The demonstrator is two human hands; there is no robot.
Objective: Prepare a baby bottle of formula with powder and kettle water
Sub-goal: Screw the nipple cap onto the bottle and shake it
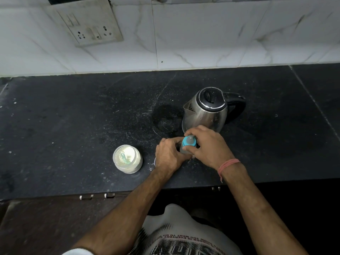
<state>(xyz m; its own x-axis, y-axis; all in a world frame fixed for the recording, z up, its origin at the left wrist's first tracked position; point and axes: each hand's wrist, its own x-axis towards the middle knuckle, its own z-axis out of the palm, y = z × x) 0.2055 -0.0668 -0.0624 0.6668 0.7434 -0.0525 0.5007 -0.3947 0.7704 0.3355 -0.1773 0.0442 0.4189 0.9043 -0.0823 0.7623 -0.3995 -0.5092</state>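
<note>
Two hands meet on one small bottle just below the centre of the frame, and the coming move turns on that meeting. Reading from the left: an open jar of powder (127, 159) stands at centre-left on the black counter (64, 126), with a pale green scoop (125, 159) lying inside it, apart from both hands. Next to the right is the left hand (168, 155), its fingers curled around the clear body of the baby bottle (187, 144); how tightly it grips cannot be told, since its own back hides the palm side. The bottle stands upright, its long axis pointing roughly toward the camera, so that its blue collar and teat (189, 140) are seen almost from above. To the right, the right hand (207, 144) arches over the top, thumb and fingertips pinching the blue collar; a pink thread band (228, 165) circles that wrist.

The bottle lies directly between the hands and touches both, the left low on the body and the right high on the collar, so neither is nearer. The likely step is turning the collar, though whether on or off cannot be read here, nor whether the bottle holds anything.

Just behind the right hand, above it in the frame, the steel kettle (206, 111) stands with lid shut, spout toward the left and handle toward the right. A wall socket plate (88, 24) sits at upper left.
</note>
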